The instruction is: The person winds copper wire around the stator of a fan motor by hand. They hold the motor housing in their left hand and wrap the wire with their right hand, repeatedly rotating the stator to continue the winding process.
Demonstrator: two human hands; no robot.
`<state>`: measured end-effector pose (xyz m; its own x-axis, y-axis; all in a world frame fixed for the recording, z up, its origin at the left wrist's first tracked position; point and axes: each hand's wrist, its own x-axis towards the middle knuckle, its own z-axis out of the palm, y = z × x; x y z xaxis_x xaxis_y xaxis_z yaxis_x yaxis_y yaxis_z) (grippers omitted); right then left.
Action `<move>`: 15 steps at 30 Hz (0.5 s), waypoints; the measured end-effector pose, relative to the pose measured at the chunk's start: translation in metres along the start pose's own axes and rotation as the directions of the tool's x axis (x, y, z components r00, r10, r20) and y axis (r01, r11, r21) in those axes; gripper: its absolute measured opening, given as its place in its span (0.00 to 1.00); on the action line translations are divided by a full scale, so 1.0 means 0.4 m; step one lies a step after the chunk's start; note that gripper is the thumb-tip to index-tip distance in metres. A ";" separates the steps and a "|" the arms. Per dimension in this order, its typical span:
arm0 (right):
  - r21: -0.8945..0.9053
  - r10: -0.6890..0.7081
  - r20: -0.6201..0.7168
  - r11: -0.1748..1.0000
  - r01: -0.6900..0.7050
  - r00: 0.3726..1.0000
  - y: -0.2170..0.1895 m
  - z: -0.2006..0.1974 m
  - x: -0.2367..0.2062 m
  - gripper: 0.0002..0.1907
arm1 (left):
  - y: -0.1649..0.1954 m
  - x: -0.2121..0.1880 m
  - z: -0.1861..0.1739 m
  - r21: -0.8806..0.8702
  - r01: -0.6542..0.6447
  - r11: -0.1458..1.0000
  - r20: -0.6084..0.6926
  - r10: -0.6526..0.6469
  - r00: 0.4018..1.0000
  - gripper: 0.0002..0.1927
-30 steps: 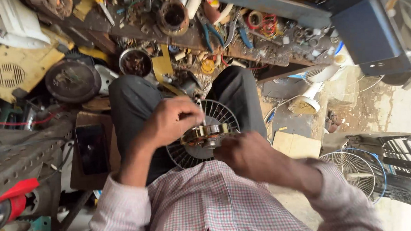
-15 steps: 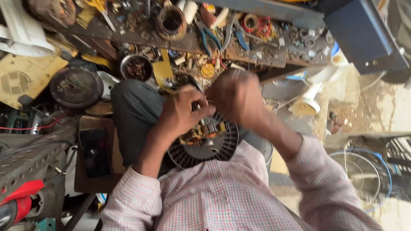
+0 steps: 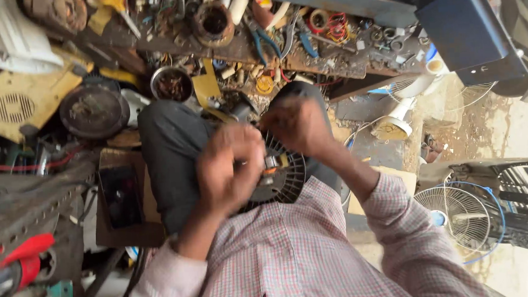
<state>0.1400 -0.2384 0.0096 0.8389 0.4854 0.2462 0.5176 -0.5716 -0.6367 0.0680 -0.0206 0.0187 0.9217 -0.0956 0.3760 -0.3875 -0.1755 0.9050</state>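
**Both hands on the slotted fan housing, in our lap**

We've got the round black slotted housing [image 3: 286, 180] sitting on our lap, between the knees of the dark trousers [image 3: 169, 152], just below the front edge of the bench [image 3: 308, 63]. Its flat face points up toward the camera; being a disc, it has no clear long axis, and the slots run radially from the centre. A small metal-and-orange part [image 3: 272, 163] sits at its hub.

Left hand [image 3: 229, 168]: fingers curled together over the left half of the housing, covering it. Motion blur, so we cannot tell whether it's clamped on the housing or just pressing on it.

Right hand [image 3: 298, 124]: over the far edge of the housing, fingers bunched and bent down toward the hub. Also blurred; grip cannot be told.

Around us: the bench is packed with clutter, including blue-handled pliers [image 3: 265, 44], a metal bowl of small parts [image 3: 171, 84] near its front edge, and rolls of tape [image 3: 319, 18] further back. A dark round cover [image 3: 93, 111] lies left of our knee. A white wire fan guard [image 3: 457, 214] stands on the floor to the right.
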 end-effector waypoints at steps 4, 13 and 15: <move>-0.278 -0.191 0.028 0.941 0.191 0.981 -0.102 -0.029 0.001 0.05 | -0.020 0.141 -0.030 0.329 0.229 0.916 0.387 -0.352 0.852 0.15; -0.186 -0.170 0.126 0.964 0.192 0.977 -0.153 -0.144 -0.104 0.03 | 0.119 -0.012 -0.026 0.500 -0.421 0.757 0.236 0.349 0.907 0.07; -0.025 0.005 0.124 1.000 -0.002 0.992 -0.078 -0.089 -0.072 0.05 | 0.108 -0.042 -0.016 0.534 -0.497 0.684 0.317 0.382 0.868 0.06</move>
<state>0.1056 -0.2582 0.0484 0.8143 0.5605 0.1508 0.5199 -0.5888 -0.6190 0.0359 -0.0204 0.0526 0.6452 -0.4608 0.6094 -0.7337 -0.5962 0.3260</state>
